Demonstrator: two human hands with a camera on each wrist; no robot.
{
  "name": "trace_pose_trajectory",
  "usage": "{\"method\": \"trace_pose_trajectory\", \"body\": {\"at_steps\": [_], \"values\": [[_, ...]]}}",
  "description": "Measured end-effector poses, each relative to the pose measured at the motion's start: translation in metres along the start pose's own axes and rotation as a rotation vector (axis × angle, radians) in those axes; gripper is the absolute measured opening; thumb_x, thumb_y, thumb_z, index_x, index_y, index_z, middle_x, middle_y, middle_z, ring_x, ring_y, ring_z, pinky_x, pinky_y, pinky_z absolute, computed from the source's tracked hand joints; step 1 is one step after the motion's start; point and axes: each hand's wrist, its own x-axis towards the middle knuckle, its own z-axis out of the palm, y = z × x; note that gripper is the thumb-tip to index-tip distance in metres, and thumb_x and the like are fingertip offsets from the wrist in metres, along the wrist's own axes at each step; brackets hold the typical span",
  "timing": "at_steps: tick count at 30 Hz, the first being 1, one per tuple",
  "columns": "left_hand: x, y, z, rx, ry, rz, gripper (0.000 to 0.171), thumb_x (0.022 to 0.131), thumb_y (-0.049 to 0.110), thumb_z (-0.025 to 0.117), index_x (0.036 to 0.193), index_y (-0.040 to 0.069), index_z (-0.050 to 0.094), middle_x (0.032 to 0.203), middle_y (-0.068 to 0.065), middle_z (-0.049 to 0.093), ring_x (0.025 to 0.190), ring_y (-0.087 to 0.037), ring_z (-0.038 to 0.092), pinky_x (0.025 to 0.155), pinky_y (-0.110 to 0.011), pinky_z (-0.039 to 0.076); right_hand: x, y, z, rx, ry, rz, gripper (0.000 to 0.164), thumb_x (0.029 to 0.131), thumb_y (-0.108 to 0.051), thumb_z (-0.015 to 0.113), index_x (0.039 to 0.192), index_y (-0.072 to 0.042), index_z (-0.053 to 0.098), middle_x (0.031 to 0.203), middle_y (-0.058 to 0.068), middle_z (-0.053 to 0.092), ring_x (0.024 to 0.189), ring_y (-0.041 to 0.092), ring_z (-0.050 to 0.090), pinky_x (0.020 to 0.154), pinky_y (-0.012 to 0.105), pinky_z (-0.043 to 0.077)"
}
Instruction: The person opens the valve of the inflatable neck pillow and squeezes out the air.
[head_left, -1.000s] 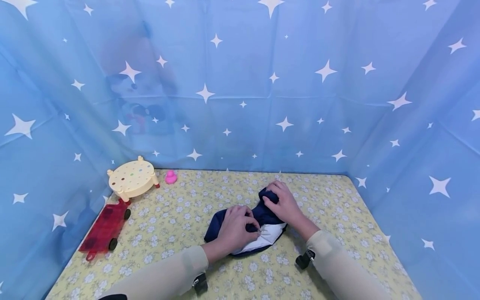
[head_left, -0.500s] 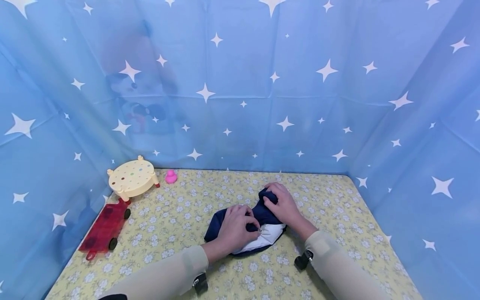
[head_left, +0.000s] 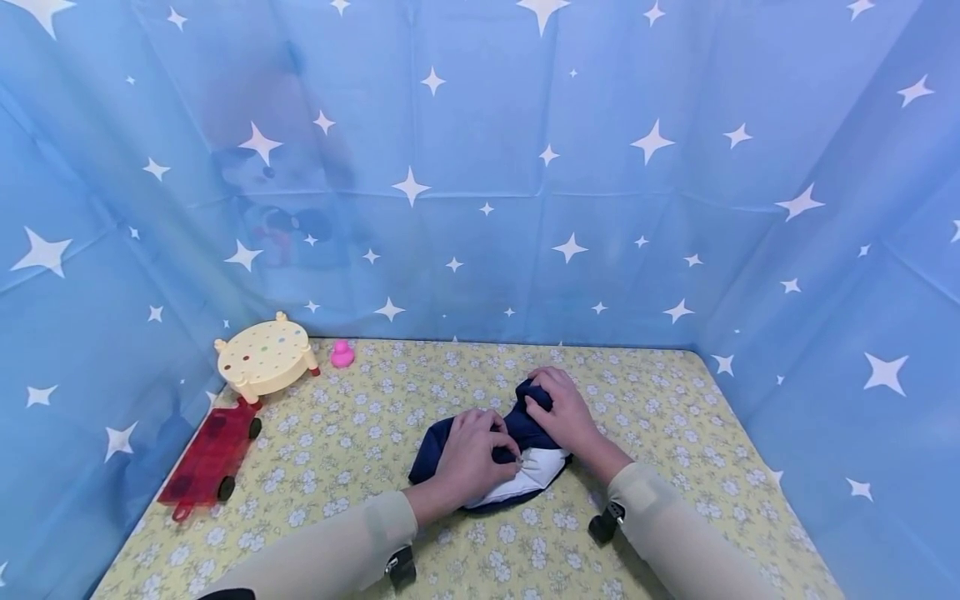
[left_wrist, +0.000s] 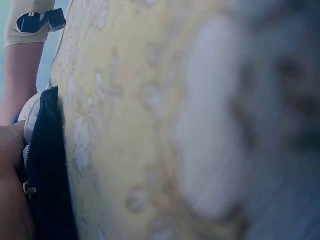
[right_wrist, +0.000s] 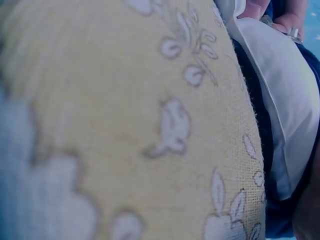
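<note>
A navy cloth pouch [head_left: 429, 450] with a white lining [head_left: 538, 471] lies spread on the table between both hands. My left hand [head_left: 471, 454] is over its near left part, thumb and forefinger pinching the fabric at the lining's edge. The right hand [head_left: 567, 412] grips the bunched far end of the navy cloth, fingers curled over it. In the left wrist view a zip [left_wrist: 28, 156] with a metal slider [left_wrist: 29, 190] runs along the pouch edge. Small metal pieces [right_wrist: 295, 34] show by the fingers in the right wrist view. The palms hide part of the pouch.
A flowered yellow cloth [head_left: 337, 450] covers the table. To the left are a cream dotted toy stool [head_left: 264, 357], a red translucent toy cart [head_left: 207, 457] with black wheels, and a pink rubber duck [head_left: 342, 354]. Blue star-patterned curtains [head_left: 480, 167] enclose the back and sides.
The right hand has shifted very slightly toward the near side, still gripping the pouch. The left hand and everything else look the same.
</note>
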Motion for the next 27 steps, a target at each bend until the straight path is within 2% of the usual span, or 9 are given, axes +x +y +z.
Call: {"method": "trace_pose_trajectory", "body": {"at_steps": [7, 13, 27], "values": [[0.0002, -0.0017, 0.0031, 0.001, 0.012, 0.009, 0.008, 0.093, 0.047, 0.089, 0.096, 0.042, 0.083, 0.119, 0.013, 0.057, 0.115, -0.017, 0.052, 0.12, -0.053, 0.035, -0.0021, 0.0021, 0.0028, -0.018, -0.005, -0.009, 0.013, 0.102, -0.013, 0.074, 0.099, -0.015, 0.062, 0.132, 0.013, 0.069, 0.125, 0.036, 0.061, 0.103, 0.06, 0.051], [0.0006, -0.0023, 0.003, 0.009, 0.027, 0.019, 0.007, 0.093, 0.045, 0.089, 0.095, 0.042, 0.083, 0.117, 0.012, 0.056, 0.112, -0.017, 0.052, 0.119, -0.055, 0.037, -0.0022, 0.0014, 0.003, -0.019, -0.03, 0.017, 0.012, 0.104, -0.013, 0.072, 0.1, -0.016, 0.062, 0.134, 0.01, 0.068, 0.126, 0.036, 0.06, 0.102, 0.058, 0.051], [0.0004, 0.0009, -0.0011, 0.025, 0.015, 0.014, 0.006, 0.093, 0.047, 0.088, 0.095, 0.043, 0.083, 0.116, 0.013, 0.056, 0.113, -0.017, 0.053, 0.12, -0.054, 0.037, -0.0012, 0.003, 0.0038, -0.013, -0.066, 0.069, 0.01, 0.105, -0.015, 0.072, 0.102, -0.017, 0.063, 0.134, 0.007, 0.068, 0.126, 0.034, 0.06, 0.104, 0.057, 0.051]]}}
